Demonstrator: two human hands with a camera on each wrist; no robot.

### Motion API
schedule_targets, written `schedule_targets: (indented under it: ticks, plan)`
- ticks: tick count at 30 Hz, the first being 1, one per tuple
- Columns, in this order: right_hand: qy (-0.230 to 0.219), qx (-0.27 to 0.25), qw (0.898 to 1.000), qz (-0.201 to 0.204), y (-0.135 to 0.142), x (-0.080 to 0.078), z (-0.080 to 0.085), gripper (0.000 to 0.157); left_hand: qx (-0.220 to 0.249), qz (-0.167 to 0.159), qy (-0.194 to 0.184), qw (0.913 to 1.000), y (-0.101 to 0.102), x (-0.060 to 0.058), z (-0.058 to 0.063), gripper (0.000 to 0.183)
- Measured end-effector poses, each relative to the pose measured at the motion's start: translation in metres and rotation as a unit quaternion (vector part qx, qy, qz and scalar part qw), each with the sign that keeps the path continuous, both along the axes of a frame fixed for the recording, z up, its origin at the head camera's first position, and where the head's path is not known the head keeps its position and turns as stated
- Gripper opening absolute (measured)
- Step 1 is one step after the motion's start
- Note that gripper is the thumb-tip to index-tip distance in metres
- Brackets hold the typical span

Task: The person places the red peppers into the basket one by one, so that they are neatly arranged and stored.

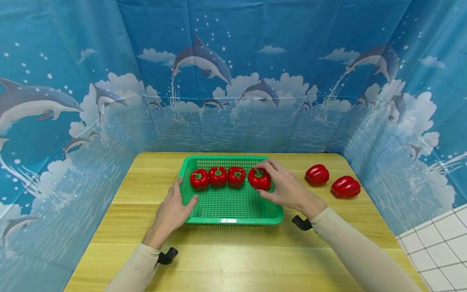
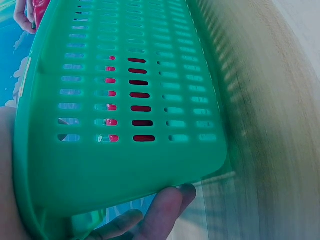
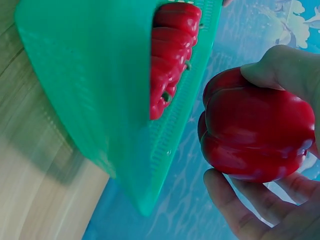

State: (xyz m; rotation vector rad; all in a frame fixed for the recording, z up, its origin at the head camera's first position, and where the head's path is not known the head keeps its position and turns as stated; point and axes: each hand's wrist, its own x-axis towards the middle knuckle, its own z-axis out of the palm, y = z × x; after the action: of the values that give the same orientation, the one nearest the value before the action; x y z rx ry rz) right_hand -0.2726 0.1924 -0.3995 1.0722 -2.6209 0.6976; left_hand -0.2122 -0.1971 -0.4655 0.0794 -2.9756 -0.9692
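Note:
My right hand point(image 1: 288, 190) holds a red bell pepper point(image 1: 258, 180) over the right end of a green plastic basket point(image 1: 204, 220). In the right wrist view, thumb and fingers span the held pepper point(image 3: 255, 132), which is clear of the basket wall point(image 3: 95, 75). Three more red bell peppers point(image 1: 217, 177) stand in a row along the basket's far side, green stems up. My left hand point(image 1: 172, 211) grips the basket's left end, thumb over the rim; the left wrist view shows its fingers point(image 2: 162, 210) around the outside of that end.
Two red bell peppers, one nearer the back point(image 1: 317, 174) and one farther right point(image 1: 345, 187), lie on the wooden table point(image 1: 226, 259) to the right of the basket. A blue dolphin-print curtain point(image 1: 233, 125) surrounds the table's back and sides. White tiles point(image 1: 438, 243) show at lower right.

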Motion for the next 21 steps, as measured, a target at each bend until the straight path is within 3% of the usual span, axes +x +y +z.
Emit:
schedule_targets:
  ticks: [21]
  plan:
    - [-0.042,0.019,0.999,0.008,-0.039,-0.006,0.002,0.07,-0.005,-0.01,-0.007,0.9999,-0.001,0.001,0.001,0.099]
